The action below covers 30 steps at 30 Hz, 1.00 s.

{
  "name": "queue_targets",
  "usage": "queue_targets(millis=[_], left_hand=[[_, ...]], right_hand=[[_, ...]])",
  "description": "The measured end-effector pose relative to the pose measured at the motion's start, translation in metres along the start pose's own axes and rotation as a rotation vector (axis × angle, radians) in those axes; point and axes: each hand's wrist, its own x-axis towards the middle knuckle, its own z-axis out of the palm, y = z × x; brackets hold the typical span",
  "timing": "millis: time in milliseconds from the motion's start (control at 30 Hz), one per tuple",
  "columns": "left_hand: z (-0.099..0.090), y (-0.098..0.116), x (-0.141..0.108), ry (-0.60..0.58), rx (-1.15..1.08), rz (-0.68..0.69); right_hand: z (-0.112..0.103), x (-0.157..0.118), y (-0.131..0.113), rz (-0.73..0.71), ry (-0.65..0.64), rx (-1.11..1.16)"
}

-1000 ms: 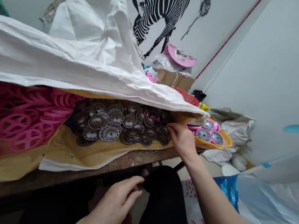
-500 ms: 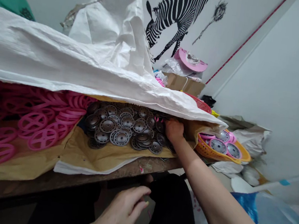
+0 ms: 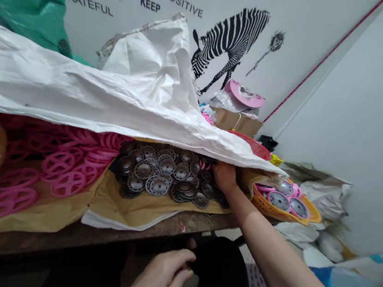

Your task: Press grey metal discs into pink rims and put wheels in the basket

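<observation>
My right hand [image 3: 224, 175] reaches into an open sack, at the right end of a heap of grey wheel discs [image 3: 158, 183]. Its fingers are hidden under the sack's white upper flap [image 3: 152, 118] and among the discs, so I cannot see what they hold. Over my lap, below the table edge, is my left hand [image 3: 163, 275]. Its fingers are loosely bent, with the thumb a little apart from the forefinger, and nothing shows in it. Pink spoked wheel rings [image 3: 68, 183] lie on the brown sack lining to the left of the discs.
An orange basket [image 3: 257, 203] with pink-rimmed grey wheels stands to the right of my forearm. Behind the sack are a cardboard box [image 3: 239, 123], a pink curved piece [image 3: 244, 94] and a red basket [image 3: 254, 144]. A green bag [image 3: 33, 12] is at the upper left.
The view has tilted up and shifted left, so things sit lower and further right. My right hand remains among the discs, and my left hand stays over my lap.
</observation>
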Motion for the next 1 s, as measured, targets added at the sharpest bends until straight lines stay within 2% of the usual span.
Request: queue_targets(millis=[167,333,467,633,800,867,1000], left_hand=[[-0.008,0.004,-0.003,0.032,-0.012,-0.048],[-0.012,0.011,-0.002,0.041,-0.069,-0.052],[-0.01,0.012,0.0,0.05,-0.191,-0.068],[-0.012,0.012,0.004,0.1,-0.545,-0.161],[-0.023,0.016,0.007,0.207,-0.838,-0.19],[-0.027,0.015,0.007,0.248,-0.823,-0.157],[-0.03,0.015,0.003,0.285,-0.508,0.032]], right_hand=[[0.001,-0.005,0.015,0.082,0.118,0.131],[-0.001,-0.016,0.031,0.166,0.161,0.302],[-0.009,-0.032,0.031,0.177,0.219,0.482],[-0.023,-0.074,0.004,0.075,0.323,0.677],[-0.036,-0.13,-0.039,-0.162,0.381,0.901],[-0.04,-0.149,-0.053,-0.213,0.367,1.003],[-0.047,-0.175,-0.072,-0.182,0.261,1.168]])
